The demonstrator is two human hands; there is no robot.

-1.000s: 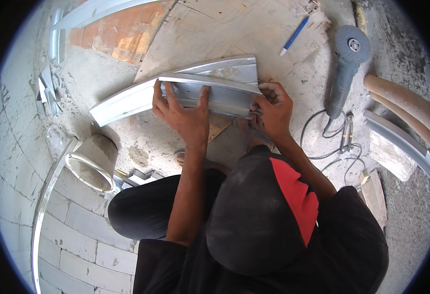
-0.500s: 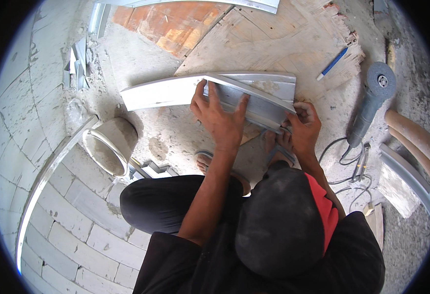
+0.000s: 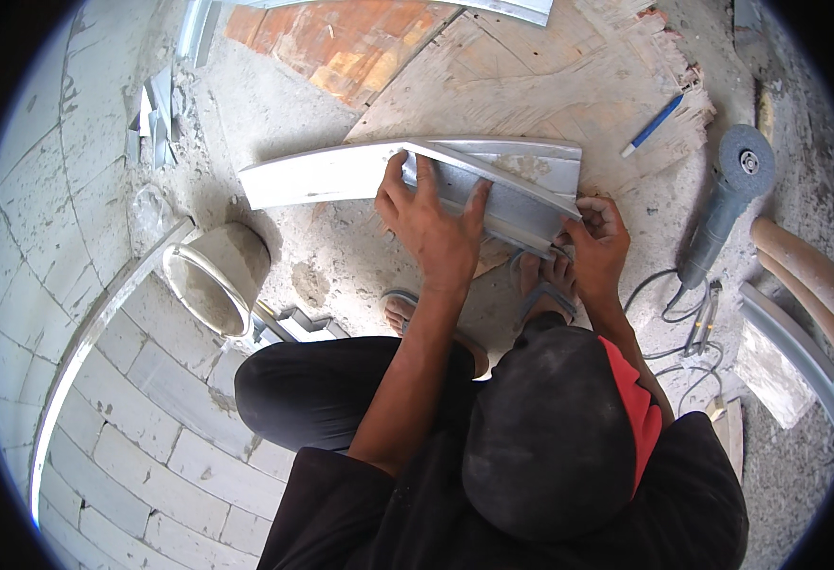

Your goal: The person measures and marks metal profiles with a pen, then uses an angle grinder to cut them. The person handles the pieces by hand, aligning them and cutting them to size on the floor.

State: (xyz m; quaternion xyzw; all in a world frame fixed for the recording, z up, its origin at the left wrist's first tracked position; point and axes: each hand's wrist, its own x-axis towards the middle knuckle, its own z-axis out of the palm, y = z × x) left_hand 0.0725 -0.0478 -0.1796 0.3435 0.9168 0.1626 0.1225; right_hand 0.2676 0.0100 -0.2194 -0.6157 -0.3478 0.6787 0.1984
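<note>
Lying on the plywood board (image 3: 531, 85), the grey metal channel piece (image 3: 493, 185) is being pressed down by the left hand (image 3: 436, 223), fingers spread flat on it. Its right end is being gripped by the right hand (image 3: 595, 242), fingers curled closed around the edge. An angle grinder (image 3: 726, 204) and blue pencil (image 3: 652, 125) are lying near; a bucket (image 3: 215, 277) is standing well apart.

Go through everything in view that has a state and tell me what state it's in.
Left hand: flat, pressing the grey metal channel piece.
Right hand: gripping the channel's near end.
Grey plastic bucket: tipped on its side.
Grey angle grinder: lying unheld.
Blue pen: lying loose.
</note>
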